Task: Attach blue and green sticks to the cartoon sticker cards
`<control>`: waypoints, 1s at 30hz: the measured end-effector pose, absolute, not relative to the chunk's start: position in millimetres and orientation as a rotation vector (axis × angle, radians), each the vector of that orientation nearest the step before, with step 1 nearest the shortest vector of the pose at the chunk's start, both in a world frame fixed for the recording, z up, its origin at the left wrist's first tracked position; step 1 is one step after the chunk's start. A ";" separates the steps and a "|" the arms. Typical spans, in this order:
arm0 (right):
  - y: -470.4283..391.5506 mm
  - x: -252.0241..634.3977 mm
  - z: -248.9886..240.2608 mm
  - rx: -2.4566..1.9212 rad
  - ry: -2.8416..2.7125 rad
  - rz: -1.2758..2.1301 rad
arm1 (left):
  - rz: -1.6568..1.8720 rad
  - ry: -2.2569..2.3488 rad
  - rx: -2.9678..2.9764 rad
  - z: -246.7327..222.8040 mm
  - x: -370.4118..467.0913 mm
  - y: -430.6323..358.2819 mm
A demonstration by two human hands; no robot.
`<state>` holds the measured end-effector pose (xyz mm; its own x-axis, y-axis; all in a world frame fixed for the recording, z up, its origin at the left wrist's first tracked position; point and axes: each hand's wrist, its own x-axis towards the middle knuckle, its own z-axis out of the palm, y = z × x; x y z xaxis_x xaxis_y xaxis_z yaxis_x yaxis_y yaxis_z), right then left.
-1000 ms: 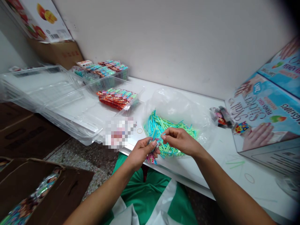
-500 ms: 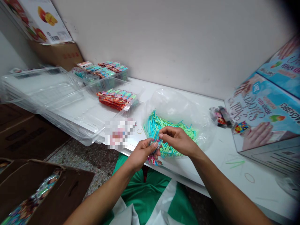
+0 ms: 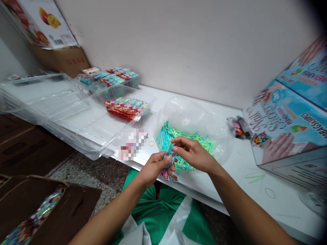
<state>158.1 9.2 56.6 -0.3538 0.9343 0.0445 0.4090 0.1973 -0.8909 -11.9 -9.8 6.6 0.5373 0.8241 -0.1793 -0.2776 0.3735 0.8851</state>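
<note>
My left hand (image 3: 156,166) is closed around a small bundle of printed packets (image 3: 167,175), whose colourful lower ends hang below the fingers. Green and blue thin plastic sticks (image 3: 169,147) stand up from the top of that bundle. There my right hand (image 3: 192,153) pinches at the sticks with thumb and forefinger; the exact hold is partly hidden. Both hands are over the front of a clear plastic bag (image 3: 186,110), lying open with a heap of loose green and blue sticks (image 3: 165,134) inside.
To the left, a clear plastic tray (image 3: 95,154) holds stacked red packets (image 3: 127,108). Behind it stands another filled tray (image 3: 114,77). A printed blue box (image 3: 286,119) is at right. Rubber bands (image 3: 270,193) and stray sticks lie on the white table (image 3: 230,190). An open carton (image 3: 84,200) sits lower left.
My right fingers have shifted slightly left at the top of the bundle. The packets in my left hand have turned a little. The other things stay in place.
</note>
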 end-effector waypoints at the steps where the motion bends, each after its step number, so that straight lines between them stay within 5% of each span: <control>1: 9.3 157.1 56.4 -1.232 -1.858 1.122 | 0.779 0.690 0.935 6.9 -12.1 -9.9; 30: 6.1 156.3 64.6 -1.265 -1.921 1.010 | 0.771 0.711 1.020 7.5 -14.7 -12.7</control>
